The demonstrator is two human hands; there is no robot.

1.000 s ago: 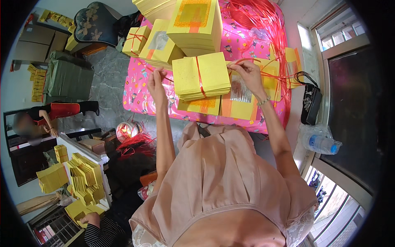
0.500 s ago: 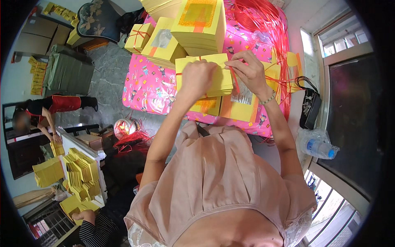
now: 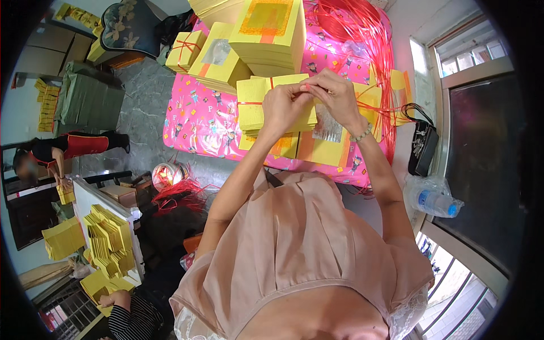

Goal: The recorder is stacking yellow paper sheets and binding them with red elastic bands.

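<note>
While the left hand (image 3: pixel 281 109) and right hand (image 3: pixel 340 97) pinch together, apparently on the ribbon (image 3: pixel 250 103), above the right of the yellow stack (image 3: pixel 253 117) at the near side of the counter (image 3: pixel 190 127), even tension should avoid bent edges.

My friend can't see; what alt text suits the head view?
A person's left hand and right hand meet by the right edge of a yellow paper stack, red ribbon at their fingertips and across the stack. More yellow stacks stand on the pink patterned tablecloth; another person is at the left.
</note>
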